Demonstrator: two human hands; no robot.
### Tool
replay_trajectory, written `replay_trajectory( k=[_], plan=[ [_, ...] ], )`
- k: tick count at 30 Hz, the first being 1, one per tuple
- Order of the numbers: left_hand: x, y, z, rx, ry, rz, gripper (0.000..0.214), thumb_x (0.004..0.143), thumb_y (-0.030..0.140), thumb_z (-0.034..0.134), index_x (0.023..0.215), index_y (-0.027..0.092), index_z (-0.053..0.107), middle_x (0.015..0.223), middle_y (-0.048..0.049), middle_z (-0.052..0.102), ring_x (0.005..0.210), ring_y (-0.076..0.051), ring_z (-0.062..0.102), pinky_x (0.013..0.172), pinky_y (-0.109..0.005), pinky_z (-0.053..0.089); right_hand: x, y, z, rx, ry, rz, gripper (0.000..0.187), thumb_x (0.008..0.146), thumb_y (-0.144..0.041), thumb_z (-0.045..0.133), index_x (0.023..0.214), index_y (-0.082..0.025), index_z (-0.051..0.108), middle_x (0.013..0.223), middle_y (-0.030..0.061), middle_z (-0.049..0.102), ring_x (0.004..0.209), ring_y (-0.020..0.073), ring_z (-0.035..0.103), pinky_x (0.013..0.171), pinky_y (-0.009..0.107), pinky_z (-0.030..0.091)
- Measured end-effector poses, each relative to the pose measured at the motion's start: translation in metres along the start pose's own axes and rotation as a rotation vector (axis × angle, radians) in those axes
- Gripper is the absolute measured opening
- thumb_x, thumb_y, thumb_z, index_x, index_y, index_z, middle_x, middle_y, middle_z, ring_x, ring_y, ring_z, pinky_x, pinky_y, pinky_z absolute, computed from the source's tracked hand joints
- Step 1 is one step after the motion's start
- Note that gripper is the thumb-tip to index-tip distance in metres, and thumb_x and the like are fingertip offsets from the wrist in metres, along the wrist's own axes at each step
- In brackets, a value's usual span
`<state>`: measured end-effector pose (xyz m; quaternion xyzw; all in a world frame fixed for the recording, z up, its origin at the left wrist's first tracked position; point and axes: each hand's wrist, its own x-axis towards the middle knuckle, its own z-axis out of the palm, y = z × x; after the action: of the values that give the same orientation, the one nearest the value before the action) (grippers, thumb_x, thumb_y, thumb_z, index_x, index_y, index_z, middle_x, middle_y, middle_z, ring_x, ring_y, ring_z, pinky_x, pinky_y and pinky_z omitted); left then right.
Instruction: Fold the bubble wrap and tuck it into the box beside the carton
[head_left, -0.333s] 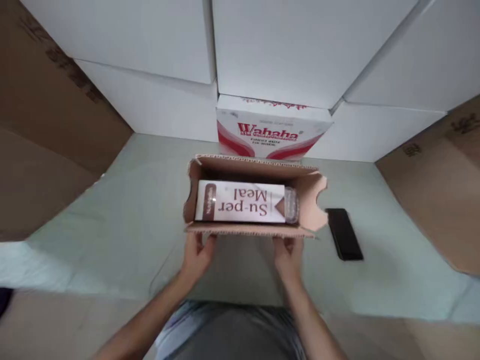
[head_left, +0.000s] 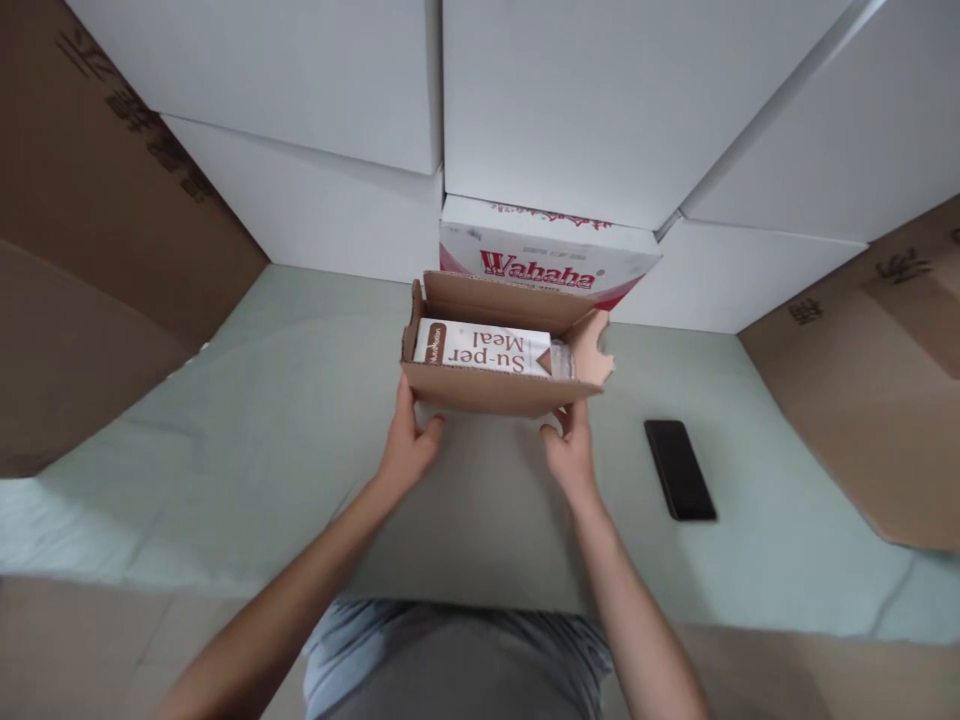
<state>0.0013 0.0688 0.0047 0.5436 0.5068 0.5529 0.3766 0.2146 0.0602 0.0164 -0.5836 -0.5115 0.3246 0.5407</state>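
Brown box point(head_left: 487, 393) at centre, just near of the Wahaha carton point(head_left: 525, 238), and left hand point(head_left: 409, 448) and right hand point(head_left: 571, 458) have fingers clamped on its lower corners! White pack point(head_left: 484, 347) inside, phone point(head_left: 680, 470) right!

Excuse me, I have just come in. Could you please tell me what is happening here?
A person holds an open cardboard box with two bare hands, the left hand at its near left corner and the right hand near its right. Inside lies a white pack printed "Su-per Meal". Just behind is a Wahaha box; a dark phone lies to the right on the pale green surface.
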Motion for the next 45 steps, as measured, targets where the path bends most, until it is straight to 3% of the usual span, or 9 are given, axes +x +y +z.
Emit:
replay_trajectory(
  k=[4,8,12,16,24,30,35,40,45],
  plan=[
    [0.001,-0.005,-0.008,0.071,-0.055,-0.005,0.076,0.075,0.015,0.055,0.143,0.023,0.024,0.142,-0.0109,0.04,0.127,-0.026,0.043,0.112,-0.047,0.029,0.017,-0.009,-0.023,-0.023,-0.039,0.002,0.057,0.067,-0.011,0.049,0.123,-0.024,0.05,0.125,0.0069,0.056,0.115,0.0201,0.053,0.101,0.044,0.041],
    [-0.007,0.004,-0.016,0.165,0.011,0.065,0.075,0.077,0.015,0.053,0.144,0.025,0.021,0.149,-0.0112,0.027,0.137,-0.027,0.029,0.112,-0.05,0.025,0.047,-0.059,-0.049,-0.109,0.106,-0.254,0.04,0.077,-0.016,0.052,0.116,-0.023,0.055,0.121,0.0077,0.06,0.112,0.0199,0.057,0.098,0.042,0.043],
    [-0.021,0.021,-0.014,0.247,0.111,0.281,0.074,0.076,0.014,0.053,0.143,0.026,0.023,0.147,-0.0126,0.024,0.137,-0.028,0.025,0.107,-0.051,0.031,0.078,-0.118,-0.042,-0.484,-0.262,-0.361,0.02,0.08,-0.016,0.05,0.095,-0.021,0.062,0.099,0.0043,0.067,0.091,0.0171,0.062,0.082,0.033,0.048],
    [-0.036,0.036,-0.005,0.356,0.112,0.48,0.066,0.074,0.009,0.052,0.137,0.023,0.034,0.133,-0.0131,0.038,0.128,-0.026,0.035,0.105,-0.049,0.034,0.105,-0.145,-0.017,-1.064,-0.631,-0.228,0.017,0.072,-0.006,0.049,0.074,-0.02,0.059,0.069,0.0011,0.063,0.066,0.0157,0.055,0.064,0.029,0.041],
    [-0.029,0.047,0.007,0.48,-0.07,0.605,0.053,0.075,0.003,0.044,0.125,0.02,0.047,0.14,-0.0136,0.037,0.134,-0.029,0.031,0.107,-0.053,0.03,0.128,-0.131,-0.003,-1.335,-0.82,-0.187,0.014,0.065,-0.005,0.054,0.068,-0.019,0.053,0.069,0.0019,0.061,0.059,0.0145,0.049,0.058,0.027,0.031],
    [-0.016,0.064,0.018,0.646,-0.151,0.684,0.06,0.075,0.006,0.046,0.133,0.02,0.042,0.153,-0.0114,0.021,0.142,-0.033,0.011,0.11,-0.056,0.023,0.119,-0.123,-0.003,-1.24,-0.694,-0.293,0.011,0.069,-0.011,0.053,0.076,-0.019,0.058,0.07,0.0011,0.063,0.063,0.0152,0.052,0.066,0.029,0.033],
    [-0.008,0.071,0.028,0.742,-0.194,0.618,0.057,0.075,0.008,0.048,0.132,0.017,0.044,0.154,-0.0136,0.019,0.143,-0.034,0.007,0.11,-0.058,0.021,0.117,-0.119,-0.017,-0.993,-0.545,-0.444,0.03,0.072,-0.011,0.049,0.096,-0.02,0.066,0.085,0.0034,0.066,0.072,0.0157,0.057,0.067,0.027,0.041],
    [-0.002,0.07,0.029,0.698,-0.191,0.625,0.054,0.077,0.007,0.047,0.129,0.019,0.046,0.154,-0.0105,0.019,0.143,-0.033,0.008,0.11,-0.058,0.023,0.096,-0.132,-0.04,-0.883,-0.147,-0.708,0.033,0.077,-0.01,0.046,0.096,-0.022,0.07,0.093,0.005,0.063,0.074,0.0153,0.057,0.068,0.029,0.045],
    [-0.011,0.065,0.023,0.551,-0.155,0.736,0.051,0.077,0.006,0.048,0.126,0.022,0.048,0.152,-0.0093,0.023,0.141,-0.032,0.018,0.11,-0.055,0.027,0.031,-0.132,-0.077,-0.625,0.243,-0.916,0.047,0.076,-0.01,0.054,0.112,-0.036,0.065,0.091,0.003,0.058,0.08,0.0185,0.055,0.067,0.034,0.043]
  ],
)
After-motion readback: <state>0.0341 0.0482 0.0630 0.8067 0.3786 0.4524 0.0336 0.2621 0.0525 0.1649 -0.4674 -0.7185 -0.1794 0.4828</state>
